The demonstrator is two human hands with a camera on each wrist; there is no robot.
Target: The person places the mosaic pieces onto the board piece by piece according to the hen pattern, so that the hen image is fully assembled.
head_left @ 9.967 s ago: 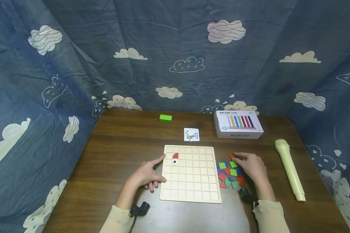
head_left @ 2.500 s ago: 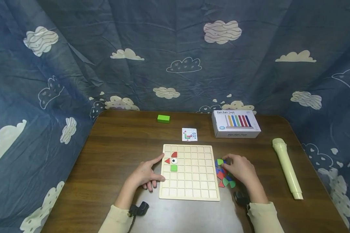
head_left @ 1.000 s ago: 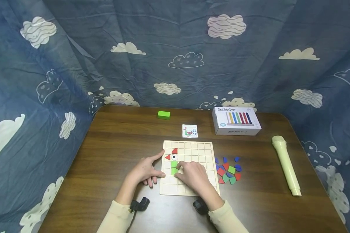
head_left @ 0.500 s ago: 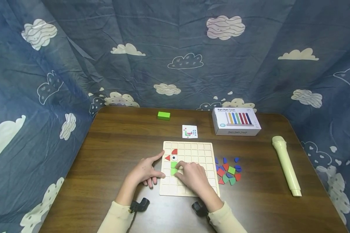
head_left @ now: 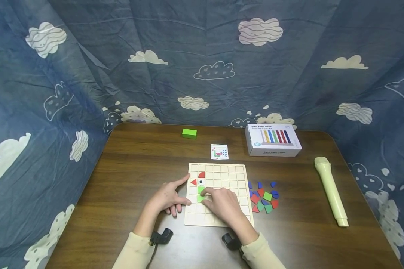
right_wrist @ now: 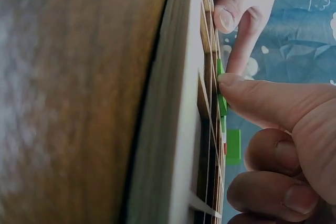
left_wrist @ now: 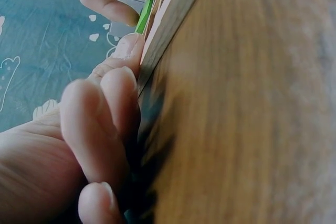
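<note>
A pale wooden grid board [head_left: 225, 177] lies on the table. My left hand [head_left: 166, 197] rests at its left edge, thumb and index finger stretched apart against the side. Over the board, my right hand [head_left: 222, 203] pinches a green square tile [head_left: 199, 198] between thumb and index finger, down in a cell. The tile's thin edge [left_wrist: 144, 17] shows by the fingertips in the left wrist view. Directly above it sits another green square tile [head_left: 200, 189], then a round eye tile [head_left: 201, 182] and a red quarter-circle tile [head_left: 202, 175]. A red triangle tile [head_left: 193, 182] points left beside the eye.
Loose blue, red and green tiles [head_left: 267, 196] lie right of the board. Behind it are a small picture card [head_left: 219, 151], a bright green block [head_left: 189, 133] and a white box [head_left: 273, 140]. A cream tube-like object [head_left: 331, 192] lies far right.
My right hand has come from the loose tiles to the board with a green square. Since ten seconds ago, a red triangle and two green squares appeared there. My left hand stays put.
</note>
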